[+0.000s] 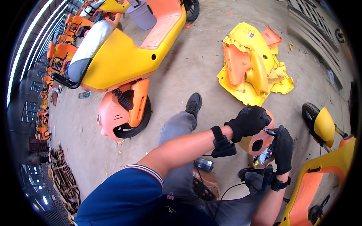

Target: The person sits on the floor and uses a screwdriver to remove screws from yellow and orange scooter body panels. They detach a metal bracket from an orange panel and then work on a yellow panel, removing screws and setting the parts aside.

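Both my hands wear black gloves and work close together over an orange scooter panel (266, 141) with a dark oval opening. My left hand (249, 121) is closed at the panel's upper part, its fingertips at one end of a small dark cylindrical piece (269, 132). Whatever its fingers pinch is hidden. My right hand (283, 147) is closed on the other end of that piece, along the panel's right side. Just below the opening, shiny wiring or small parts (263, 156) show inside the assembly. A black strap device sits on each wrist.
A yellow and orange scooter (120, 56) stands at upper left, near a grey bucket (141, 16). Yellow and orange body panels (253, 62) lie piled ahead. Another scooter (320, 165) is close on my right. A cable (226, 192) runs by my legs, beside a cardboard box (207, 182).
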Action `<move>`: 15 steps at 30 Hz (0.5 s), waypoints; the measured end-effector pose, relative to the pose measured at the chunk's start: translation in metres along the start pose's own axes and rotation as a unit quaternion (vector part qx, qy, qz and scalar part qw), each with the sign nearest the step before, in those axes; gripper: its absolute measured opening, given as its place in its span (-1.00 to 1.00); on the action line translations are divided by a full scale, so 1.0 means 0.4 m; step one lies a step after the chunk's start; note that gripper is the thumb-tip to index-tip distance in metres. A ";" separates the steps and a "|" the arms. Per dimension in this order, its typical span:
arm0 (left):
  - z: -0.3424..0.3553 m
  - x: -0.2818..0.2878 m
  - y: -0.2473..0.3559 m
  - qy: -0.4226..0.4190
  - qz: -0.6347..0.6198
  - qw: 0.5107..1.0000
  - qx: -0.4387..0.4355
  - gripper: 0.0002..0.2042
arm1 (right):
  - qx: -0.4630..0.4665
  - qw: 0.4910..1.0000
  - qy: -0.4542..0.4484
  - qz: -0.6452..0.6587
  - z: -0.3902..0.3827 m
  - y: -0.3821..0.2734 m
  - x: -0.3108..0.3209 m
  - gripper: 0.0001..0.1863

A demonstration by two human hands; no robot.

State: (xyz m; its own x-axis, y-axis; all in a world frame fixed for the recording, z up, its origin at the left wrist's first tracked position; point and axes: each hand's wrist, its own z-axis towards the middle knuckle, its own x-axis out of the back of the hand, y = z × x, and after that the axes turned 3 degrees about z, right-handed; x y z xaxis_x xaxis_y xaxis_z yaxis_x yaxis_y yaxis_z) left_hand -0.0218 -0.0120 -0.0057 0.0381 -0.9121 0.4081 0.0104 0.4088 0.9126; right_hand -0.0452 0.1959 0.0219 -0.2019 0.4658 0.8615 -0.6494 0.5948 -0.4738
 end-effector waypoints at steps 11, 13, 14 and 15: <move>-0.011 -0.011 -0.017 0.051 0.046 0.997 -0.043 -0.81 | -0.294 0.890 -0.018 0.347 0.015 -0.061 0.035 -0.79; -0.009 -0.029 -0.034 0.064 0.083 0.993 -0.061 -0.84 | -0.090 0.988 -0.038 0.119 -0.006 0.016 0.003 -0.80; -0.005 -0.028 -0.026 0.050 0.063 0.996 -0.038 -0.85 | 0.016 0.999 -0.040 -0.004 -0.006 0.028 -0.001 -0.80; 0.000 -0.033 -0.029 0.043 0.055 0.996 -0.059 -0.83 | 0.037 0.999 -0.030 -0.025 -0.007 0.035 -0.009 -0.82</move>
State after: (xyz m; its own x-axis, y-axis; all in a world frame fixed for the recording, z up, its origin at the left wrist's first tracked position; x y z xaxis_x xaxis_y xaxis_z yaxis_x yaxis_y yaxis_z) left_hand -0.0222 -0.0048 -0.0218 0.1308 -0.8577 0.4973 0.1188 0.5115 0.8510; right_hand -0.0516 0.2047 0.0117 -0.2101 0.3956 0.8941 -0.7121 0.5647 -0.4172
